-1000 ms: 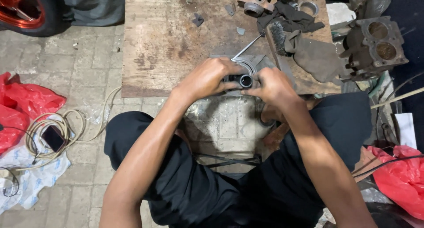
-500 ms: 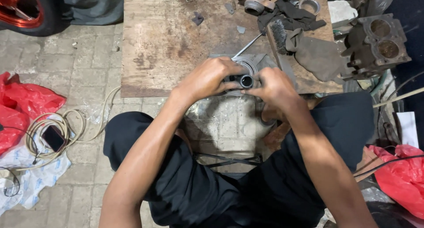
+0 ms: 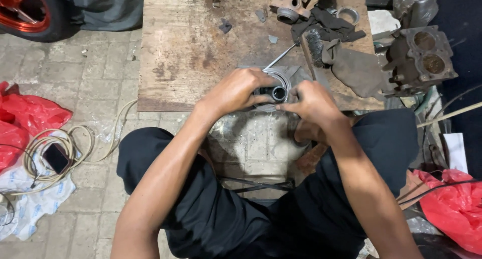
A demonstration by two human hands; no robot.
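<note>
My left hand (image 3: 236,91) and right hand (image 3: 309,102) close around the round metal part (image 3: 275,91) between them; greasy fingers can slip and drop it

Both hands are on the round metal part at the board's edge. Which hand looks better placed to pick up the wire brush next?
Probably the right hand: the wire brush lies on the board just beyond it, while the left hand sits farther off and wraps the round metal part.

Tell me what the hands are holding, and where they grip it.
Both left hand and right hand grip a round metal part by its opposite outer sides.
</note>
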